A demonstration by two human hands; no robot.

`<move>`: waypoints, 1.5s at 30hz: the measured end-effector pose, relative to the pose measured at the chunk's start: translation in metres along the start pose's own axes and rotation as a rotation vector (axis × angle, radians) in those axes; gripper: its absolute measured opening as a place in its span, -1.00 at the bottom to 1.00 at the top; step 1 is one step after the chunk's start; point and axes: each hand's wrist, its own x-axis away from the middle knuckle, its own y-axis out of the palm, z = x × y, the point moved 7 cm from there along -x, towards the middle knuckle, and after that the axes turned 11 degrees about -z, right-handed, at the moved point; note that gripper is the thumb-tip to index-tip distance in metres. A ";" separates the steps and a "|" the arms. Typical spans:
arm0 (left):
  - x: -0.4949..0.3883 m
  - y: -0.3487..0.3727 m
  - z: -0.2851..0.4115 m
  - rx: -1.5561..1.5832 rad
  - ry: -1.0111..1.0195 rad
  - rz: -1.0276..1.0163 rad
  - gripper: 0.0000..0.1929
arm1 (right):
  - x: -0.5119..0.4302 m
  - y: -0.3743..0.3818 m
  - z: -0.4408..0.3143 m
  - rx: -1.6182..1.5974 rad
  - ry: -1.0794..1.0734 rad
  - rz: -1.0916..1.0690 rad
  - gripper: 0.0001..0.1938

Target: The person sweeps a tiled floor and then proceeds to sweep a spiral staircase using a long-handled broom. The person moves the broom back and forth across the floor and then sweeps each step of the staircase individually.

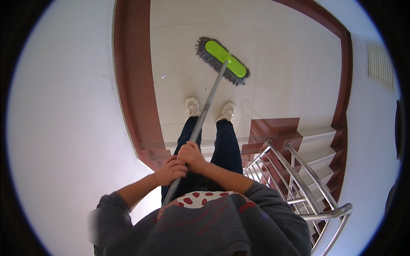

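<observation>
A flat dust mop with a bright green plate [237,67] and grey string fringe [205,52] lies on the pale tiled floor [282,73], ahead of my shoes [228,110]. Its grey metal handle [208,102] slants back between my legs towards my left side. My right hand [193,157] is wrapped around the handle in front of my waist. Just below it, my left hand [171,171] grips the same handle, the two hands touching. The handle's near end is hidden by my clothing.
On my right stand steel stair railings [294,174] beside pale steps [315,160]. A dark red border [136,64] runs along the white wall [64,96] on my left. Small debris [163,76] lies on the tiles. A vent grille [380,65] is on the right wall.
</observation>
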 end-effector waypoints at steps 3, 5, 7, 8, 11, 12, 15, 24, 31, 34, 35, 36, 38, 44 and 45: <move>-0.039 0.059 -0.019 -0.066 -0.044 0.076 -0.82 | 0.050 0.005 0.055 0.092 -0.071 0.069 -0.90; -0.043 0.104 -0.022 -0.114 -0.078 0.122 -0.82 | 0.077 0.008 0.069 0.130 -0.144 0.090 -0.87; -0.036 0.147 -0.018 -0.191 -0.081 0.178 -0.82 | 0.110 0.037 0.068 0.130 -0.230 0.082 -0.86; -0.023 0.170 -0.011 -0.238 -0.081 0.179 -0.82 | 0.122 0.053 0.066 0.129 -0.272 0.077 -0.86; 0.016 0.224 0.005 -0.301 -0.127 0.193 -0.78 | 0.154 0.099 0.041 0.106 -0.370 0.061 -0.89; 0.034 0.238 0.012 -0.307 -0.126 0.168 -0.77 | 0.164 0.118 0.031 0.061 -0.383 0.070 -0.91; 0.048 0.243 0.038 -0.269 -0.143 0.130 -0.78 | 0.176 0.136 0.011 0.009 -0.360 0.081 -0.91; -0.010 0.196 0.017 -0.422 -0.001 -0.008 -0.78 | 0.160 0.081 0.041 0.049 -0.344 0.247 -0.91; -0.049 0.164 -0.004 -0.402 0.100 -0.037 -0.84 | 0.145 0.051 0.079 0.025 -0.228 0.333 -0.90; -0.003 0.180 0.009 -0.355 0.001 -0.191 -0.73 | 0.153 0.084 0.042 -0.020 -0.266 0.359 -0.90; 0.017 0.191 0.010 -0.358 -0.023 -0.255 -0.69 | 0.156 0.098 0.029 -0.030 -0.267 0.317 -0.90; 0.029 0.193 0.022 -0.339 -0.027 -0.258 -0.71 | 0.161 0.109 0.020 -0.064 -0.267 0.343 -0.90; 0.027 0.189 0.031 -0.303 -0.009 -0.282 -0.75 | 0.166 0.117 0.016 -0.112 -0.244 0.420 -0.89; -0.006 0.174 0.027 -0.376 0.065 -0.278 -0.78 | 0.162 0.092 0.033 -0.007 -0.204 0.372 -0.87; -0.010 0.174 0.030 -0.390 0.044 -0.257 -0.78 | 0.163 0.087 0.035 -0.026 -0.223 0.378 -0.86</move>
